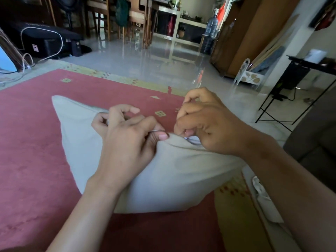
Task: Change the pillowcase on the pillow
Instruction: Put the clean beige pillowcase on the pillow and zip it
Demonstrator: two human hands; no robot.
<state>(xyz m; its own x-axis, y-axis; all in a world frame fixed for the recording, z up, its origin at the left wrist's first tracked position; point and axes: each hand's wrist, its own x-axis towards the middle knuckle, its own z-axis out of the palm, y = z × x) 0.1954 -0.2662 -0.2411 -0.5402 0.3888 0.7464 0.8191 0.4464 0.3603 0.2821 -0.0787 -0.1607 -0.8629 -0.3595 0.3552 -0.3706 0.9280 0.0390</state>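
Pillow: pale, in its pillowcase, lying on red rug. Left hand: thumb and fingers pinching the cloth's upper edge. Right hand: fingers curled, gripping the same edge, just beside.

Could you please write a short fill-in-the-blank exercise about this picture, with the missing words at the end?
1. The filled pillowcase rests on a rug that is mostly ____ in colour.
2. The number of hands pinching its top edge is ____.
3. On that edge, the right hand pinches to the ____ of the left hand.
Missing words: red; two; right.
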